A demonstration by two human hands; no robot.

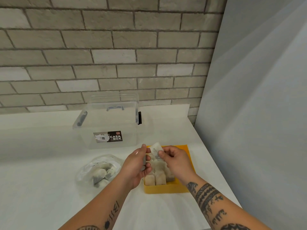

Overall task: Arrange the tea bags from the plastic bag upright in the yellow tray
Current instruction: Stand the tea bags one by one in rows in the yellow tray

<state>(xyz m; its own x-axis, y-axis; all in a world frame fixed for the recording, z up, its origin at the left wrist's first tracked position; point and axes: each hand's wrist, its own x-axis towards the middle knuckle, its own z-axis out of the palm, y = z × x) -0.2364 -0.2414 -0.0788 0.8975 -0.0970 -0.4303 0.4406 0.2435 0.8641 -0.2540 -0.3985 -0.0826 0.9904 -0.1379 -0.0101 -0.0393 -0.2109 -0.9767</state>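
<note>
Nearest me on the white surface (41, 180) is the yellow tray (166, 190), with tea bags (160, 178) standing upright inside. Above it, my right hand (176, 161) pinches a single tea bag (156, 149). My left hand (136, 166) has its fingers curled on a pale piece (144, 161) I can't identify. The plastic bag (98, 171) lies to the left, and a clear box (108, 120) sits beyond.

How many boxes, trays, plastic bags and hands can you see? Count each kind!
Clear box: 1
Yellow tray: 1
Plastic bag: 1
Hands: 2, the left hand and the right hand, which pinches a tea bag
Total: 5
</note>
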